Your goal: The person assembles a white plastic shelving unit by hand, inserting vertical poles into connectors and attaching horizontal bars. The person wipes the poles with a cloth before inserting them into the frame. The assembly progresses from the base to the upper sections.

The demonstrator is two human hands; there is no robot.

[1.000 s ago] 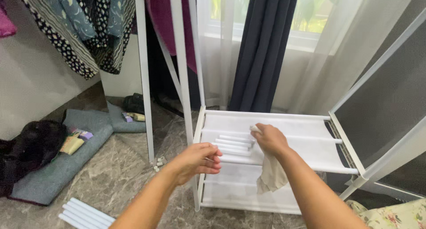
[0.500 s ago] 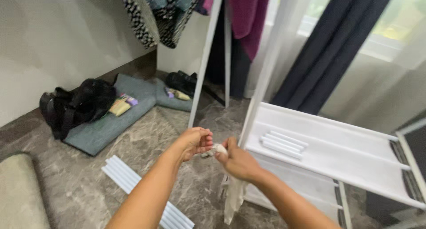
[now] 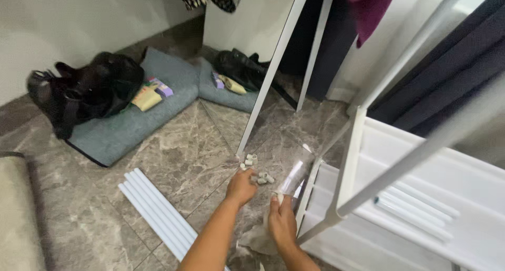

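My left hand [image 3: 241, 187] reaches down to the marble floor with its fingers curled, right beside a small heap of short white tube connectors [image 3: 258, 172]. What is inside the fist is hidden. My right hand [image 3: 281, 223] is close to it and pinches the lower end of a clear plastic bag [image 3: 293, 177], which lies against the corner of the white rack [image 3: 351, 145]. A crumpled pale cloth [image 3: 258, 240] sits under my right wrist.
Several long white tubes [image 3: 158, 213] lie on the floor to the left. More tubes [image 3: 415, 202] rest on the rack's shelf. A black bag [image 3: 89, 87] sits on a grey mat [image 3: 131, 129]. A white-framed mirror [image 3: 273, 76] leans behind, with dark curtains at the right.
My view has dropped from the rack's shelf to the floor. Both hands have moved down and left off the shelf to the connectors and the plastic bag.
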